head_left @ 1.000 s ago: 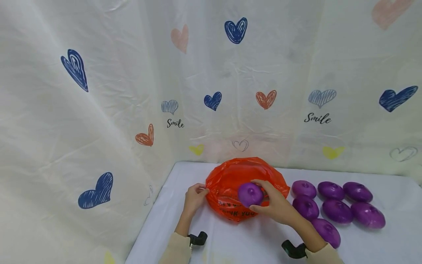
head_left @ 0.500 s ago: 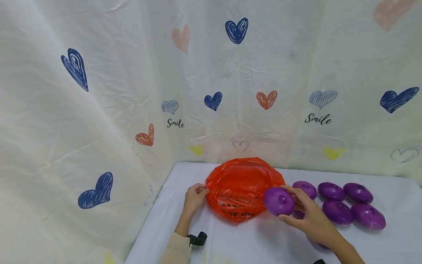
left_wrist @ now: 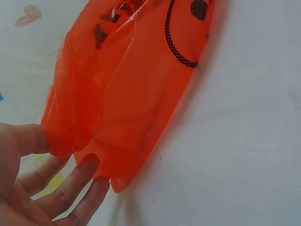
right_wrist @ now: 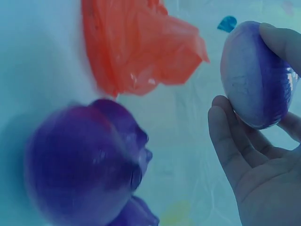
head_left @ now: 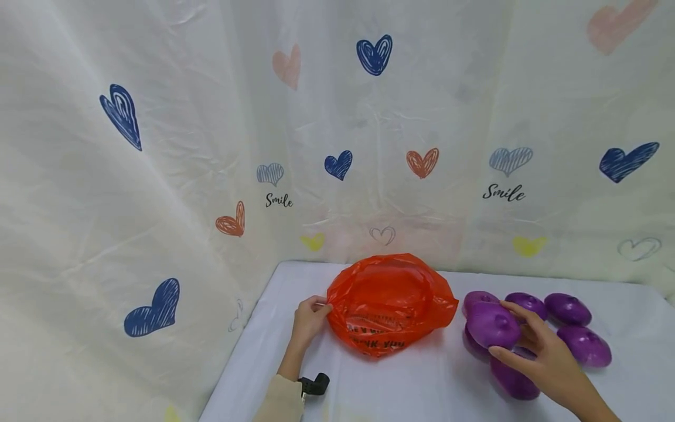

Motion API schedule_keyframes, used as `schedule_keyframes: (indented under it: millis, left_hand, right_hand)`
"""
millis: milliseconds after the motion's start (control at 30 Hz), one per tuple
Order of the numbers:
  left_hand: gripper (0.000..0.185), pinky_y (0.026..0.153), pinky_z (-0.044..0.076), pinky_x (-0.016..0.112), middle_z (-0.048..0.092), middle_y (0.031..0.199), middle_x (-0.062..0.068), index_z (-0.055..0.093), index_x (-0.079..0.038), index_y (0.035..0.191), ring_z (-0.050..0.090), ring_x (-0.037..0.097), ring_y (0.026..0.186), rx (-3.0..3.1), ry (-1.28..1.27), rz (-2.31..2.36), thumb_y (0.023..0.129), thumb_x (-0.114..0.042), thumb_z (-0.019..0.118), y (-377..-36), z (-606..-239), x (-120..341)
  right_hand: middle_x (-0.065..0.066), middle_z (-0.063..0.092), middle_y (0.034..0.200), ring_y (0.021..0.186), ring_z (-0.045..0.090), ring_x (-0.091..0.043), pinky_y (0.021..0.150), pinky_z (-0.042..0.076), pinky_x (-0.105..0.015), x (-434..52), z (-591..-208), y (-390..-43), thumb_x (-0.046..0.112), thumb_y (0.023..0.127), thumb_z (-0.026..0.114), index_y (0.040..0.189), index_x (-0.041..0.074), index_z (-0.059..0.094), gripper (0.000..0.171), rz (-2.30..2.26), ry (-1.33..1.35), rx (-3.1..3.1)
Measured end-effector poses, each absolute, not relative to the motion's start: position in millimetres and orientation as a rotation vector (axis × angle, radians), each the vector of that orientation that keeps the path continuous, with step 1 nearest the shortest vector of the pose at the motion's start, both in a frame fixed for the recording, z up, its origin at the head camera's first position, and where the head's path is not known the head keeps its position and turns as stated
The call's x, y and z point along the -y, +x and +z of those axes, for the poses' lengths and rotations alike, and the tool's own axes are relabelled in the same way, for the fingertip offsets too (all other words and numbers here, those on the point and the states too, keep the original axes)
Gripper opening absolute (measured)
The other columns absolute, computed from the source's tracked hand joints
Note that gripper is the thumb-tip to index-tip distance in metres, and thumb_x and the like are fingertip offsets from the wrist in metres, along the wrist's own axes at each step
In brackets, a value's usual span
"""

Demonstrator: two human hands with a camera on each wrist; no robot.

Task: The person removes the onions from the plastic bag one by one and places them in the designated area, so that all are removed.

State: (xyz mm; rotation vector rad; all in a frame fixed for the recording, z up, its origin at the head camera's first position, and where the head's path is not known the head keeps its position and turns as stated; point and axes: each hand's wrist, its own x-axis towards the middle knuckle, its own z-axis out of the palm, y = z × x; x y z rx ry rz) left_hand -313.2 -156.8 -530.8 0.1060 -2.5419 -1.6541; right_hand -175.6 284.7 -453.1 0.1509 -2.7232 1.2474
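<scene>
An orange plastic bag (head_left: 389, 303) with black print lies open on the white table (head_left: 401, 381). My left hand (head_left: 310, 315) pinches its left edge; in the left wrist view the thumb and fingers (left_wrist: 70, 181) hold the orange bag (left_wrist: 127, 89). My right hand (head_left: 532, 346) grips a purple onion-shaped ball (head_left: 492, 324) just above the group of purple balls (head_left: 566, 309) to the right of the bag. In the right wrist view the held ball (right_wrist: 256, 75) sits between thumb and fingers, with other purple balls (right_wrist: 84, 162) below.
A white curtain with printed hearts (head_left: 337, 164) closes off the back and left. Several purple balls (head_left: 584, 346) lie clustered at the table's right. Bare white tabletop lies in front of the bag.
My right hand has carried the purple ball from in front of the bag rightward to above the cluster of balls. The left hand has kept its hold on the bag's edge.
</scene>
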Motion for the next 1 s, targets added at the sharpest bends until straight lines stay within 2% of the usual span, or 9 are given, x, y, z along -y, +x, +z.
schedule_keyframes:
  millis: [133, 200, 300, 433, 533, 567, 733, 800, 1000]
  left_hand:
    - [0.018, 0.071, 0.058, 0.031, 0.075, 0.094, 0.009, 0.074, -0.007, 0.108, 0.066, 0.019, 0.079, 2.544, 0.116, -1.658, 0.096, -0.02, 0.067, -313, -530, 159]
    - [0.019, 0.072, 0.058, 0.031, 0.075, 0.095, 0.01, 0.073, -0.007, 0.108, 0.067, 0.019, 0.08, 2.544, 0.119, -1.656, 0.096, -0.02, 0.067, -313, -529, 161]
    - [0.019, 0.072, 0.058, 0.031, 0.075, 0.095, 0.01, 0.073, -0.007, 0.109, 0.067, 0.02, 0.081, 2.543, 0.118, -1.663, 0.096, -0.02, 0.067, -313, -529, 163]
    - [0.018, 0.071, 0.057, 0.031, 0.075, 0.094, 0.011, 0.074, -0.005, 0.107, 0.068, 0.021, 0.081, 2.533, 0.105, -1.668, 0.095, -0.018, 0.068, -315, -529, 163]
    - [0.017, 0.069, 0.056, 0.031, 0.075, 0.092, 0.012, 0.074, -0.004, 0.105, 0.068, 0.022, 0.08, 2.526, 0.098, -1.665, 0.095, -0.017, 0.069, -316, -528, 163]
    - [0.017, 0.069, 0.056, 0.031, 0.075, 0.092, 0.012, 0.074, -0.004, 0.105, 0.067, 0.022, 0.08, 2.526, 0.096, -1.664, 0.095, -0.017, 0.069, -316, -528, 162]
    - [0.018, 0.07, 0.057, 0.032, 0.074, 0.094, 0.011, 0.073, -0.005, 0.107, 0.068, 0.023, 0.081, 2.527, 0.107, -1.687, 0.095, -0.018, 0.068, -317, -528, 163]
    - [0.018, 0.071, 0.057, 0.032, 0.074, 0.094, 0.011, 0.073, -0.005, 0.107, 0.068, 0.024, 0.082, 2.528, 0.113, -1.689, 0.096, -0.019, 0.068, -317, -528, 163]
    - [0.018, 0.07, 0.057, 0.031, 0.073, 0.092, 0.01, 0.073, -0.006, 0.107, 0.066, 0.023, 0.08, 2.53, 0.136, -1.696, 0.096, -0.02, 0.068, -316, -529, 164]
  right_hand:
    - [0.022, 0.046, 0.137, 0.1, 0.053, 0.022, 0.072, 0.055, -0.017, -303, -461, -171, 0.027, 0.093, 0.076, 0.16, 0.021, 0.029, 0.082, 1.281, 0.157, 2.662]
    - [0.027, 0.043, 0.132, 0.1, 0.053, 0.022, 0.071, 0.055, -0.016, -313, -465, -170, 0.025, 0.093, 0.076, 0.161, 0.023, 0.027, 0.084, 1.284, 0.141, 2.65]
    - [0.001, 0.048, 0.146, 0.096, 0.045, 0.027, 0.068, 0.051, -0.014, -328, -469, -168, 0.035, 0.094, 0.074, 0.164, 0.027, 0.019, 0.088, 1.267, 0.022, 2.71]
    - [-0.038, 0.028, 0.155, 0.111, 0.063, -0.013, 0.065, 0.054, -0.02, -344, -472, -170, 0.049, 0.095, 0.069, 0.166, 0.019, 0.007, 0.099, 1.266, -0.185, 2.786]
    - [-0.041, 0.025, 0.154, 0.112, 0.056, -0.045, 0.063, 0.054, -0.021, -353, -477, -171, 0.053, 0.094, 0.068, 0.165, 0.01, 0.004, 0.105, 1.249, -0.282, 2.798]
    - [-0.041, 0.026, 0.154, 0.107, 0.061, -0.035, 0.062, 0.053, -0.019, -357, -480, -171, 0.054, 0.093, 0.068, 0.164, 0.008, 0.004, 0.106, 1.241, -0.299, 2.799]
    - [-0.042, 0.027, 0.15, 0.1, 0.06, -0.023, 0.06, 0.044, -0.009, -372, -497, -171, 0.056, 0.093, 0.067, 0.162, 0.0, 0.004, 0.11, 1.234, -0.363, 2.837]
    - [-0.043, 0.026, 0.149, 0.11, 0.056, -0.042, 0.064, 0.051, -0.015, -378, -504, -170, 0.057, 0.094, 0.066, 0.161, -0.003, 0.001, 0.111, 1.259, -0.368, 2.867]
    - [-0.049, 0.03, 0.14, 0.108, 0.062, -0.051, 0.079, 0.057, -0.051, -395, -523, -172, 0.056, 0.094, 0.066, 0.157, -0.01, 0.002, 0.111, 1.266, -0.337, 2.991]
